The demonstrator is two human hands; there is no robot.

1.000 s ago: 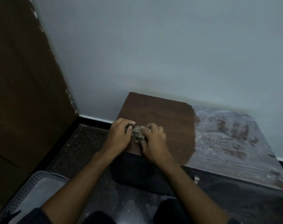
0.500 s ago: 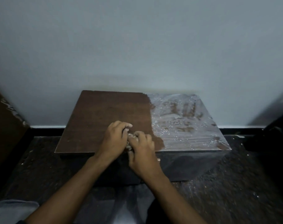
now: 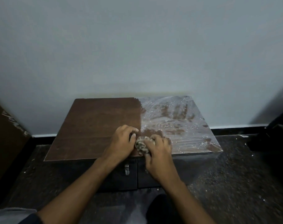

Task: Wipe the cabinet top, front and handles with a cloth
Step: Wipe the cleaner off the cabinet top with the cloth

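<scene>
against a pale wall the low cabinet top (image 3: 95, 126) is sitting half clean, its dusty half (image 3: 178, 120) lying rightward of the hands, nearer the right hand (image 3: 160, 149), which is gripping the bunched cloth (image 3: 141, 145) at the front edge while the left hand (image 3: 121, 143) is curling beside it, its hold unclear.

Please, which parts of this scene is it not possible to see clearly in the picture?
- Head view: the crumpled grey cloth is mostly covered by the right hand and left hand.
- Second metal door handle: hidden by the right wrist.
- Dark cabinet front: too dim for detail.
</scene>
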